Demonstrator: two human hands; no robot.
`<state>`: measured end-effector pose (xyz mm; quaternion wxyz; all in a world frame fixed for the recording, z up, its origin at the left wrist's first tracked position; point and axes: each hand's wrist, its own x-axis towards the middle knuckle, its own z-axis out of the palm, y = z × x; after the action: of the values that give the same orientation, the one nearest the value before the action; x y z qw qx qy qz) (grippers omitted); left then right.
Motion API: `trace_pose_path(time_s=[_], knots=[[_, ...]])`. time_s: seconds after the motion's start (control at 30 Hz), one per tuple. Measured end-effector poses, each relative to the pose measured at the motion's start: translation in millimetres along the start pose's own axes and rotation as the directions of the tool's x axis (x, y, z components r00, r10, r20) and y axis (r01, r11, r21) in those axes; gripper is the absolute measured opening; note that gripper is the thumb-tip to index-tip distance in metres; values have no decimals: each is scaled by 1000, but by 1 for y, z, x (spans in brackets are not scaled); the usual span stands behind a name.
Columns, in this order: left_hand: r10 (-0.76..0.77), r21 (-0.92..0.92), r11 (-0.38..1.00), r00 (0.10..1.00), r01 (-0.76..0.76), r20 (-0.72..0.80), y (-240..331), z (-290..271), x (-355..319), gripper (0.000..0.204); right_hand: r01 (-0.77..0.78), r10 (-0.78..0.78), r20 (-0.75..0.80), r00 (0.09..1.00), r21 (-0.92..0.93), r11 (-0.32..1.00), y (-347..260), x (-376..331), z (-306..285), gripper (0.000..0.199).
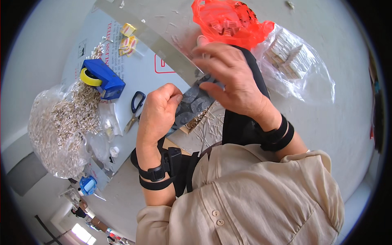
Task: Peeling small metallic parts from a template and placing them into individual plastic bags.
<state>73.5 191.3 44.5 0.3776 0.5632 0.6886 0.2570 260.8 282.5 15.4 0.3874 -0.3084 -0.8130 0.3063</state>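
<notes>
Head view. The left hand [159, 108] has its grip together, thumb against curled forefinger, at the edge of a dark grey, round-patterned plastic sheet [191, 103]; anything pinched between is hidden. The right hand [234, 79], fingers apart, is above the sheet's far end. The sheet lies between the hands, before the torso; the step appears to be small-part handwork here, calling next for a steady fingertip hold. A pale blue, red-printed table [143, 41] bears a blue tape dispenser [111, 81]; grey floor [302, 130] lies at right.
</notes>
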Motion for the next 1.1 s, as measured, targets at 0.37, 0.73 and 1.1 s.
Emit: trace_pose_path(time_s=[0.37,0.73,1.1], knots=[[321,361,886,947,-292,-20,10,6,-4,12,-392,106,556,825,428,814,12,-5,28,8],[666,657,591,743,-468,-70,9,16,-14,31,-731,209,704,679,620,285,20,-11,38,10],[748,709,472,663,-523,-9,1,16,-24,20,-725,179,711,680,616,309,15,-12,39,13]])
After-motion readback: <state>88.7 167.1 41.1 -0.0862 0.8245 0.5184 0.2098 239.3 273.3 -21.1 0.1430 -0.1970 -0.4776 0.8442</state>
